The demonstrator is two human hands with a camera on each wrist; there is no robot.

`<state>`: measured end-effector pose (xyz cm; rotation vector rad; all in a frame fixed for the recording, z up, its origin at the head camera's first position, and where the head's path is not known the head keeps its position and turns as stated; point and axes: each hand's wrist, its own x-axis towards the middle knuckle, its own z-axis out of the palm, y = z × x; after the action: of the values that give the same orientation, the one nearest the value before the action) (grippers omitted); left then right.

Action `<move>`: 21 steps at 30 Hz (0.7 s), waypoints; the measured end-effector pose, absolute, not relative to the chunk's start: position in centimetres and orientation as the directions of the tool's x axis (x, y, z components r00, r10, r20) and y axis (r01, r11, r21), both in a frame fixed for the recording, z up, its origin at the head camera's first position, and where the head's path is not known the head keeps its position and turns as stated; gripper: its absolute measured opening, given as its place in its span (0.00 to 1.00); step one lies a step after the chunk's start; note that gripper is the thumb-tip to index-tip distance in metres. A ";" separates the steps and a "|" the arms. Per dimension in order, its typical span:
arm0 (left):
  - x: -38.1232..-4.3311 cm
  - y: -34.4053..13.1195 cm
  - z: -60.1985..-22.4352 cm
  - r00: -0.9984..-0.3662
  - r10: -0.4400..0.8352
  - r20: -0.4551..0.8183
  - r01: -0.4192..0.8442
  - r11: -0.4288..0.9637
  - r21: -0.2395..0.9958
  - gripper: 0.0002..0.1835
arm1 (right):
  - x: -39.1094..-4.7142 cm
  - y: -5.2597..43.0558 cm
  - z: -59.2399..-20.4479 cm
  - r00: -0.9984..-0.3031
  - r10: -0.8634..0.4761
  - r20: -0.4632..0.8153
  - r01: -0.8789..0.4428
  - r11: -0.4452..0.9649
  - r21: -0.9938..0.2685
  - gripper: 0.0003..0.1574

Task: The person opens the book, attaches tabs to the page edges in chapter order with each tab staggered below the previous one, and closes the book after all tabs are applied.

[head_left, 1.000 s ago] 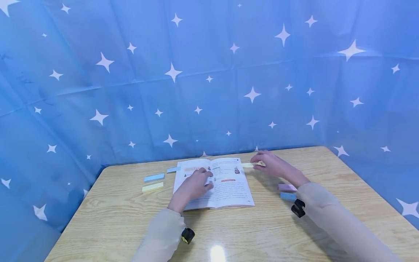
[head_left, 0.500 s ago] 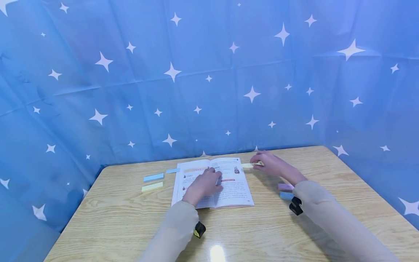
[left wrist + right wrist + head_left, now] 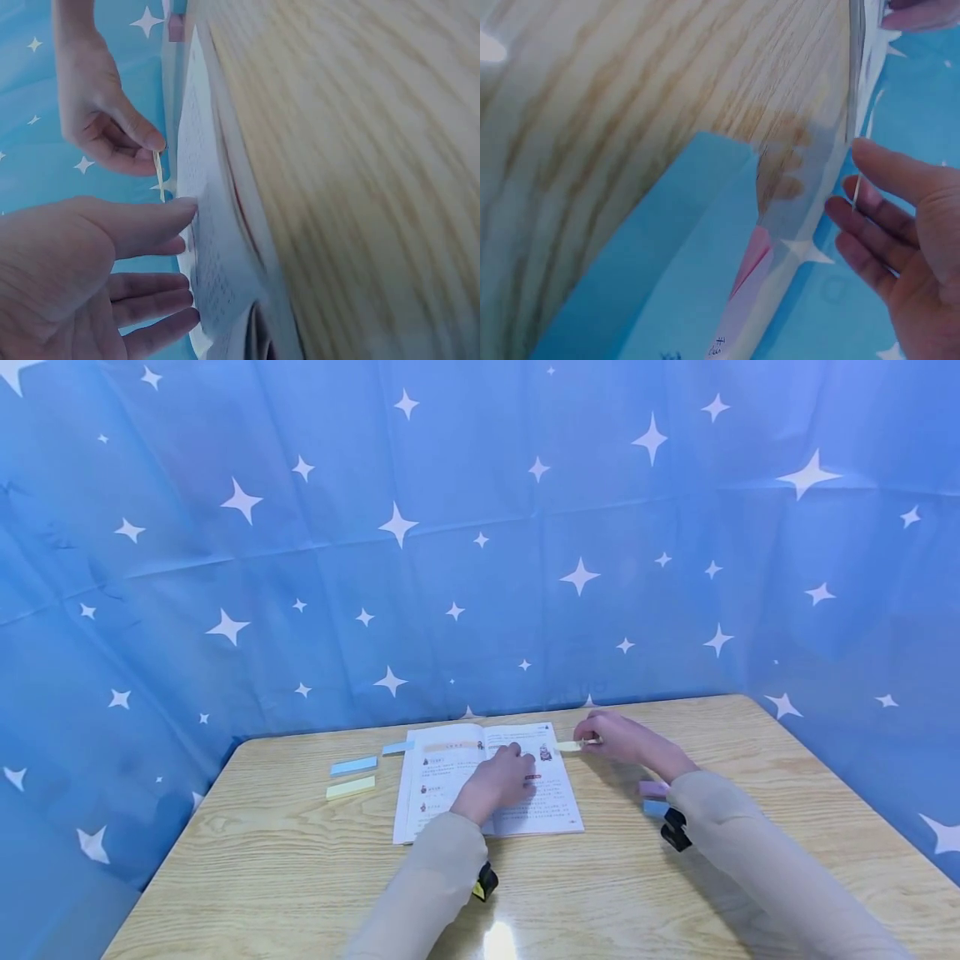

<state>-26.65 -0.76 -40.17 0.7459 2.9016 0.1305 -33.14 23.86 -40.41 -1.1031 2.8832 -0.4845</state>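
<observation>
An open book (image 3: pixel 540 806) with printed pages lies on the wooden table. My left hand (image 3: pixel 498 781) is over its right-hand page, fingertips right at the paper; the left wrist view shows that hand's fingers (image 3: pixel 154 304) fairly straight and holding nothing. Beside the book's right edge, my right hand (image 3: pixel 618 739) pinches a pale yellow sticky strip (image 3: pixel 570 746) between thumb and fingers. In the left wrist view the strip (image 3: pixel 159 176) hangs from those fingertips towards the page. The right wrist view shows the strip (image 3: pixel 871 120) edge-on, as a thin pale line.
A blue sticky tab (image 3: pixel 397 748) sticks out past the book's left edge. Farther left lie a blue strip pad (image 3: pixel 353 766) and a yellow one (image 3: pixel 350 787). Under my right forearm are a purple pad (image 3: pixel 653 789) and a blue pad (image 3: pixel 655 808). A starry curtain (image 3: pixel 480 577) hangs behind the table (image 3: pixel 262 852).
My left hand has slid rightwards from the left page, across the middle fold, onto the right page. The right hand has stayed nearly in place, still pinching the yellow strip.
</observation>
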 end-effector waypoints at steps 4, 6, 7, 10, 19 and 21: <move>-26.7 -0.1 -40.3 -0.863 0.492 -0.116 0.483 0.870 0.098 0.17 | -33.3 23.9 -40.7 -0.737 -0.671 0.088 -0.664 0.693 -0.282 0.09; -26.7 0.1 -40.4 -0.866 0.486 -0.115 0.478 0.873 0.096 0.21 | -33.3 23.8 -40.7 -0.729 -0.679 0.084 -0.671 0.687 -0.277 0.09; -26.7 0.1 -40.4 -0.868 0.484 -0.116 0.475 0.875 0.093 0.23 | -33.3 23.8 -40.7 -0.729 -0.680 0.079 -0.671 0.687 -0.277 0.10; -26.8 0.3 -40.5 -0.874 0.472 -0.120 0.464 0.881 0.085 0.26 | -33.3 23.7 -40.7 -0.732 -0.678 0.068 -0.667 0.693 -0.273 0.09; -26.9 0.8 -40.8 -0.881 0.456 -0.125 0.454 0.890 0.039 0.27 | -33.1 23.4 -40.6 -0.754 -0.655 0.042 -0.638 0.716 -0.284 0.09; -26.8 0.9 -40.8 -0.884 0.452 -0.123 0.451 0.892 0.036 0.27 | -33.1 23.4 -40.6 -0.755 -0.655 0.037 -0.636 0.717 -0.287 0.09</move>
<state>-26.85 0.87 -40.82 0.7023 2.9299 0.0093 -33.08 23.42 -40.62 -1.0716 2.8485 -0.4377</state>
